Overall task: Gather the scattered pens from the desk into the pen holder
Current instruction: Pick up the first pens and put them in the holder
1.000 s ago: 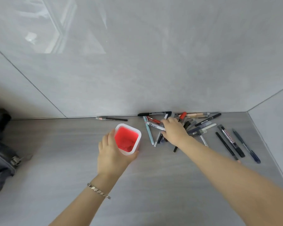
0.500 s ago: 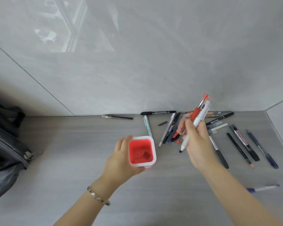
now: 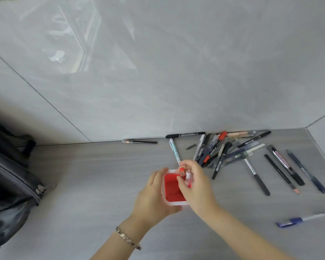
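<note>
The pen holder point(image 3: 170, 186), a square white cup with a red inside, stands on the grey desk. My left hand point(image 3: 152, 196) grips its left side. Right above its opening, my right hand point(image 3: 194, 182) clasps a few pens point(image 3: 187, 176), their red and white tops pointing up and their lower ends down in the cup. A heap of scattered pens point(image 3: 219, 151) lies behind and to the right, against the wall. A light blue pen point(image 3: 174, 150) lies just behind the holder.
More pens lie to the right: a black whiteboard marker point(image 3: 283, 164), a dark blue pen point(image 3: 308, 171), a pencil point(image 3: 280, 172) and a blue-white pen point(image 3: 302, 219) near the front. A thin pencil point(image 3: 139, 141) rests by the wall. A dark bag point(image 3: 9, 184) sits left.
My right hand lifted a few pens from the heap and carried them left and down into the holder's opening. The left hand kept its hold on the holder.
</note>
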The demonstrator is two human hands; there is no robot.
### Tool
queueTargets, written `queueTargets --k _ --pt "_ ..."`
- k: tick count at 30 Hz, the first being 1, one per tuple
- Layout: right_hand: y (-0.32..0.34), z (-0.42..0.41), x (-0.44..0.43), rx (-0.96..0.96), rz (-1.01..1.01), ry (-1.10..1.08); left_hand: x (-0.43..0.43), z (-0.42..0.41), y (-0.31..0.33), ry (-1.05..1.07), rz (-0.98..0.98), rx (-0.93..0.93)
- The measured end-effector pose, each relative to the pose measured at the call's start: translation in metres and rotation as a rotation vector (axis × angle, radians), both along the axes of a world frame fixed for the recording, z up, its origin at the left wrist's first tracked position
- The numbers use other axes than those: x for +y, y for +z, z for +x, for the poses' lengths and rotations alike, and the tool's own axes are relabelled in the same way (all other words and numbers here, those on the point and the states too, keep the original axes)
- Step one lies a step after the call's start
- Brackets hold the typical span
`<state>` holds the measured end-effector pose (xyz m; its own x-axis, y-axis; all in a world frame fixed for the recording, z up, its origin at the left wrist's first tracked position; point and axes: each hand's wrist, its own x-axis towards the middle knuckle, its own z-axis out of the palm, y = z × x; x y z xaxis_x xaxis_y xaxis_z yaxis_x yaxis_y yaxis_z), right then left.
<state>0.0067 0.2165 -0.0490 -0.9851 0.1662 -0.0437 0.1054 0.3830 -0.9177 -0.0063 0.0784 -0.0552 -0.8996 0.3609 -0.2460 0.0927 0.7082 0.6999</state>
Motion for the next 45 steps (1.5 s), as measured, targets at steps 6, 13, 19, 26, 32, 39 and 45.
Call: queueTargets --k 6,13,19,26,32,39,45 --pt "-0.003 0.014 0.032 -0.17 -0.181 0.163 0.012 0.0 -0.006 -0.043 0.07 -0.03" --pt "-0.011 0.009 0.056 -0.257 0.035 0.303 -0.022 -0.072 -0.009 -0.32 -0.077 -0.146" --pt "-0.008 0.009 0.056 -0.23 0.043 0.302 -0.03 -0.154 -0.037 -0.043 -0.554 0.185" --pt "-0.009 0.008 0.06 -0.245 0.012 0.312 -0.024 -0.13 -0.066 -0.026 -0.469 0.092" --pt "-0.013 0.012 0.066 -0.232 0.002 0.29 0.001 -0.09 -0.054 -0.001 -0.298 -0.161" --pt "-0.018 0.014 0.069 -0.235 0.016 0.288 0.064 -0.114 -0.04 0.071 -0.336 -0.212" --pt "-0.022 0.016 0.069 -0.226 0.0 0.267 0.075 -0.131 -0.035 0.038 -0.353 -0.268"
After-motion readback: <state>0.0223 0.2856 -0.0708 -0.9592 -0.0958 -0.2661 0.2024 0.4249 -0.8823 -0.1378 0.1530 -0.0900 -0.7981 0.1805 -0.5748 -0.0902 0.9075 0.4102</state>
